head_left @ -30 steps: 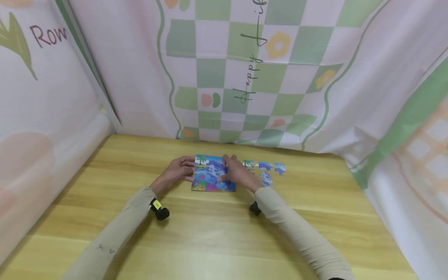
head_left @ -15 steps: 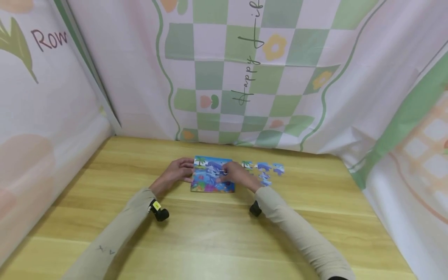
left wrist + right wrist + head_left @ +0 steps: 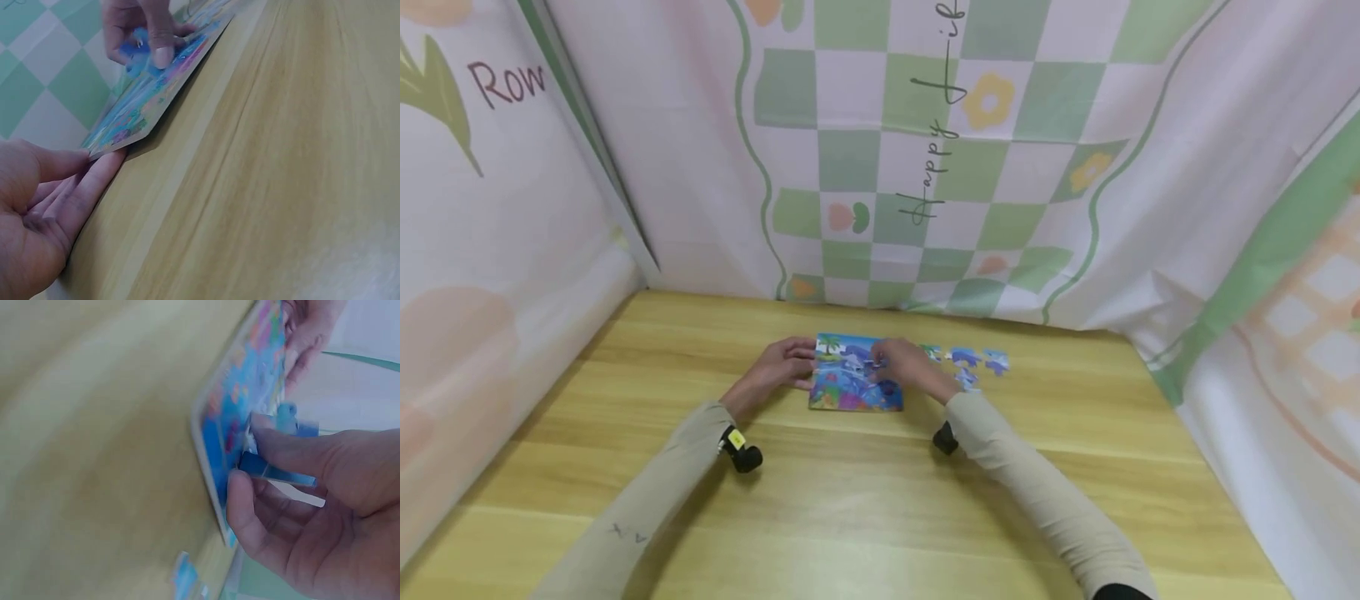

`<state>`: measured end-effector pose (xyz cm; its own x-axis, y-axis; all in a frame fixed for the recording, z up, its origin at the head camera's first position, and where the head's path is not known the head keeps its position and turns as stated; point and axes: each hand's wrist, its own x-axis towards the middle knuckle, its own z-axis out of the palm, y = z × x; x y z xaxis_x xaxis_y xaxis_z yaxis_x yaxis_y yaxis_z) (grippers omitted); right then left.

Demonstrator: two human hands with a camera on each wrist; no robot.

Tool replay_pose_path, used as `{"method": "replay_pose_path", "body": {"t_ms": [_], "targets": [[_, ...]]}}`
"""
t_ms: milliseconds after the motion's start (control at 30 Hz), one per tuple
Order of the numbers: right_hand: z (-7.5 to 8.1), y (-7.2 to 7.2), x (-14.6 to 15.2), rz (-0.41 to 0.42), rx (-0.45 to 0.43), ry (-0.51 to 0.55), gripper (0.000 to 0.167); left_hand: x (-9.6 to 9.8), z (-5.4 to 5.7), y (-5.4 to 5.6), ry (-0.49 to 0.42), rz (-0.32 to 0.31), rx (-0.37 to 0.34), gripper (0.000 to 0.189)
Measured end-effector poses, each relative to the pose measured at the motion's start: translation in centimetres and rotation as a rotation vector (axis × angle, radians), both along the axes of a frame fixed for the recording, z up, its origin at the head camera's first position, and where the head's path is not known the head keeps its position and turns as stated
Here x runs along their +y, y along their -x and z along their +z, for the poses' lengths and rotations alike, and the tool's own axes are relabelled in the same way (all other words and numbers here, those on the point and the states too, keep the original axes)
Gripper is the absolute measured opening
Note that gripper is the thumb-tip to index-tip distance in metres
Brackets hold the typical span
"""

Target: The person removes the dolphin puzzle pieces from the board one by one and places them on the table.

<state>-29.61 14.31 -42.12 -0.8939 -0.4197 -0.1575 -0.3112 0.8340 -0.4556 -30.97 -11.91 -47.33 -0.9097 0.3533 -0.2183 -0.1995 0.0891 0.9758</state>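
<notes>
A jigsaw puzzle board [image 3: 850, 396] with a sea-and-palm picture lies on the wooden table. My left hand [image 3: 778, 365] pinches its left edge, thumb on top and fingers beneath in the left wrist view. Over the board's right half is my right hand [image 3: 912, 367], its thumb and fingers pinching blue puzzle pieces [image 3: 275, 469] that stand up from the picture. The left wrist view also shows blue pieces [image 3: 136, 50] in that hand. The right hand and forearm hide part of the board and some of the loose pieces behind.
Loose puzzle pieces [image 3: 964, 357] lie to the right of the board, partly behind the right wrist. The wooden table [image 3: 850, 500] runs back to a checked curtain [image 3: 850, 158], with more printed cloth along both sides.
My right hand's fingers, spread over the board a second ago, have drawn together, and it has shifted slightly left. The left hand stays at the board's edge.
</notes>
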Motion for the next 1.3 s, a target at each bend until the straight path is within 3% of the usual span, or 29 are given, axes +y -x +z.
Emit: {"method": "replay_pose_path", "body": {"t_ms": [67, 200, 400, 567, 800, 1133, 1300], "targets": [[0.2, 0.2, 0.2, 0.016, -0.017, 0.015, 0.012, 0.0, -0.1, 0.0, -0.002, 0.000, 0.002, 0.056], [0.4, 0.5, 0.6, 0.026, -0.101, 0.115, 0.017, 0.0, -0.1, 0.0, -0.007, 0.002, 0.010, 0.058], [0.3, 0.2, 1.9, -0.056, -0.151, 0.364, 0.031, 0.1, -0.1, 0.2, 0.001, 0.010, 0.020, 0.056], [0.0, -0.3, 3.7, -0.115, -0.171, 0.558, 0.032, 0.1, -0.1, 0.2, 0.013, 0.012, 0.025, 0.056], [-0.6, -1.1, 6.3, -0.151, -0.210, 0.639, 0.036, 0.2, 0.0, 0.0, 0.029, 0.026, 0.018, 0.056], [-0.1, -2.0, 9.3, -0.274, -0.288, 0.692, 0.040, 0.3, -0.3, 0.0, 0.038, 0.019, 0.033, 0.056], [0.0, -2.4, 11.0, -0.286, -0.242, 0.657, 0.042, 0.3, 0.0, 0.0, 0.042, 0.022, 0.024, 0.056]]}}
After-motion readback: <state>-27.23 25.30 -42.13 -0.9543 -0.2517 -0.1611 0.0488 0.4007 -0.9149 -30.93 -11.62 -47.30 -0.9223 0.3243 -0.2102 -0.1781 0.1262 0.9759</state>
